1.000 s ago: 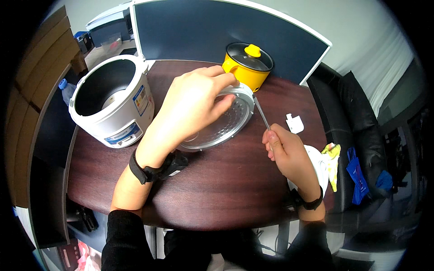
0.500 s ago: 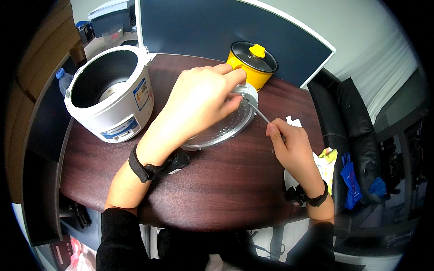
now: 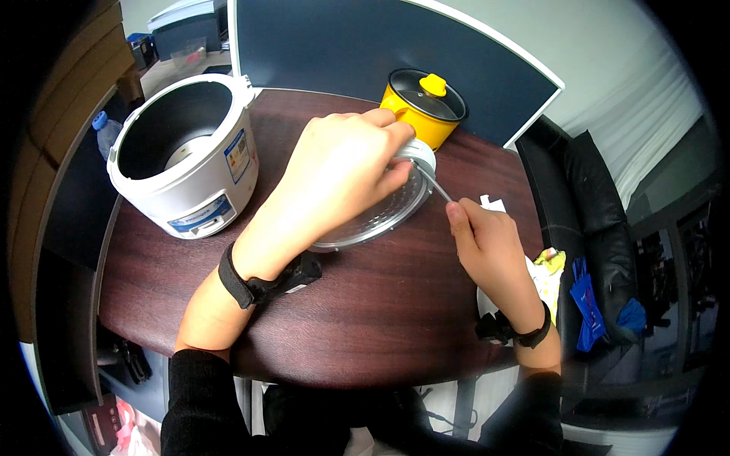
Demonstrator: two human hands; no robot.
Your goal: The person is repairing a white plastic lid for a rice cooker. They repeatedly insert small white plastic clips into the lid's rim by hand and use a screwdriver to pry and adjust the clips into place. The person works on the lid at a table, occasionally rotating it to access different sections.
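Note:
A round rice cooker lid, its dimpled metal inner side facing up, lies on the dark wood table under my left hand. That hand is closed on the lid's far rim, thumb near the white plastic edge piece. My right hand is closed around a thin grey metal rod. The rod's far end meets the lid beside my left thumb; its exact contact is too small to make out. Left of my hands stands the white rice cooker body, lidless, with a dark inside.
A yellow pot with a glass lid stands at the back, before a dark partition. A patterned cloth and white items lie near the table's right edge. A black sofa is beyond it, with a blue bag.
My right hand has shifted slightly and its thumb has risen along the rod, which tilts a little differently. The left hand and lid have barely moved.

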